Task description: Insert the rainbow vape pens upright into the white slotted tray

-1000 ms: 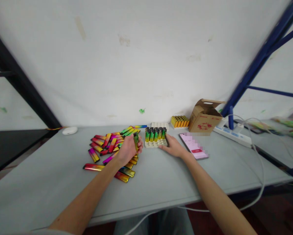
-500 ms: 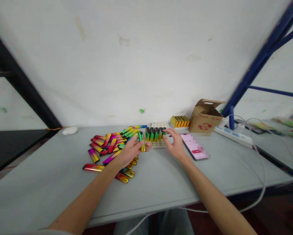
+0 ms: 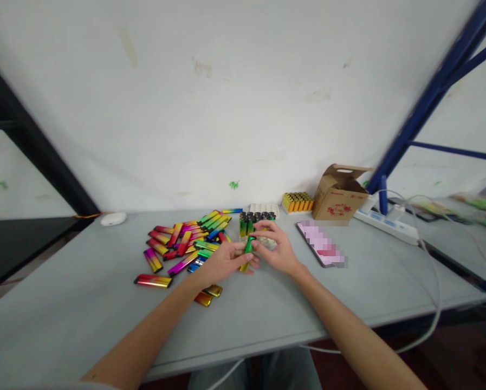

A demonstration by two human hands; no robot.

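Observation:
A shiny green-and-yellow lighter (image 3: pixel 247 250) is tilted between my two hands in front of the tray. My left hand (image 3: pixel 225 261) is closed around its lower part. At its dark top end, the thumb and fingers of my right hand (image 3: pixel 276 250) pinch it. Just behind the hands, several green lighters with black tops (image 3: pixel 248 221) stand upright in a pale tray, partly hidden by my right hand. To the left lies a loose pile of red, yellow, purple, green and blue lighters (image 3: pixel 183 241), part of it behind my left hand and forearm.
A pale tray (image 3: pixel 264 208) and a block of upright yellow lighters (image 3: pixel 298 202) sit against the wall. Right of them are an open cardboard box (image 3: pixel 339 197), a phone (image 3: pixel 321 244) and a white power strip (image 3: pixel 389 227) with cables. A white case (image 3: pixel 113 219) lies far left.
My right hand has come from the upright lighters to the lighter in my left hand. My left hand has moved slightly right and down, and the lighter has tilted.

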